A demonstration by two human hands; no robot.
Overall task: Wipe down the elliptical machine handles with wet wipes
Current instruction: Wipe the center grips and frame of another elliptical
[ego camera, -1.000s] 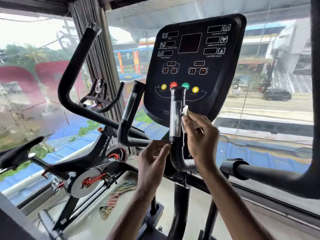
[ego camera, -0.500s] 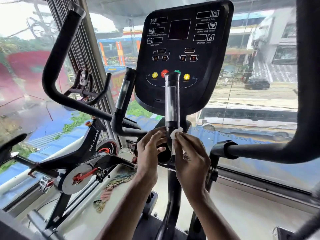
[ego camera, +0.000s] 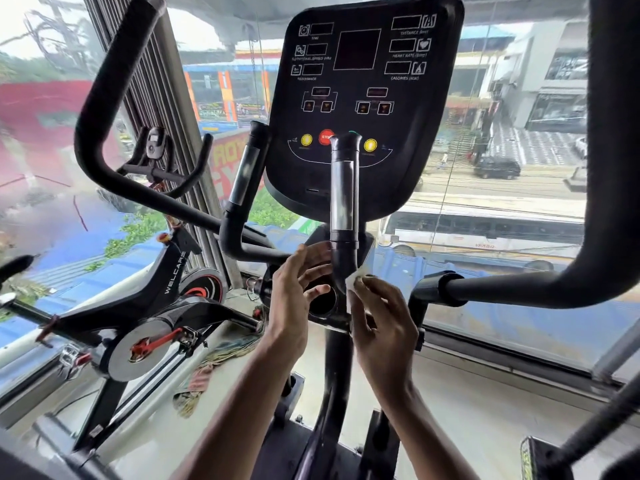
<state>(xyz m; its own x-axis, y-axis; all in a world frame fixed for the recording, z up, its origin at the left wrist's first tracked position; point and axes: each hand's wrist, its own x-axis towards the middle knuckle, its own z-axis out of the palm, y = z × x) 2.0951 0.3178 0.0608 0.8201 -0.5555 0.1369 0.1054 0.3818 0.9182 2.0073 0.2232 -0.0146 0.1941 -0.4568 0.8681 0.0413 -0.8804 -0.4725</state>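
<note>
The elliptical's right inner handle stands upright in front of the console, black with a silver sensor strip. My right hand pinches a small white wet wipe against the curved base of that handle. My left hand is just left of the same base, fingers relaxed and spread, holding nothing. The left inner handle rises beside it. Long black moving handles stand at the far left and far right.
The black console with coloured buttons stands behind the handles. A spin bike is at the left by the window. A rag lies on the floor. Glass windows surround the machine.
My right hand has slid the wipe down the right inner handle from the silver strip to its curved base. My left hand stayed near the base and has opened its fingers.
</note>
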